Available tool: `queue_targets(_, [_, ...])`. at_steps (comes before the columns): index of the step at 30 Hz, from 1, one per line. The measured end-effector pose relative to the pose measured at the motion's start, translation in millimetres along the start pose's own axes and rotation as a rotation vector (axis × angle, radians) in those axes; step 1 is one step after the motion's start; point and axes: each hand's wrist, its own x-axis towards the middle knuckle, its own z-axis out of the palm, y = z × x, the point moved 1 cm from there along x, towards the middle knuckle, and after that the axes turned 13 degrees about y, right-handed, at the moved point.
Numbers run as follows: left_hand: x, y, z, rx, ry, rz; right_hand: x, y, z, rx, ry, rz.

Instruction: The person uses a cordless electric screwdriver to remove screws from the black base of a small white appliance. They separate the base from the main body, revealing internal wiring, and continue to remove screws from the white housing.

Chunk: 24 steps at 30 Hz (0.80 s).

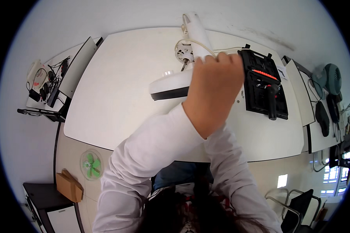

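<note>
The left hand [216, 91] is positioned over the worktop [112, 89] with its fingers curled; whether anything is gripped cannot be told. The right hand is hidden behind it, and its state cannot be determined. The white base [169, 86] is set on the worktop, partly covered by the left hand; the white column [196, 35] is located beyond. At right, 1 black tool case [256, 101] is laid open
</note>
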Motion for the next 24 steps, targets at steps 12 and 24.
queue_targets(12, [-12.1, -105.4, -20.1, -0.176, 0.234, -0.299, -62.2, -10.5, 19.4, -0.079, -0.044, 0.046])
queue_targets(24, [-98.8, -210.4, -20.2, -0.83, 0.064, -1.058, -135.5, -112.5, 77.3, -1.665, -0.375, -0.658])
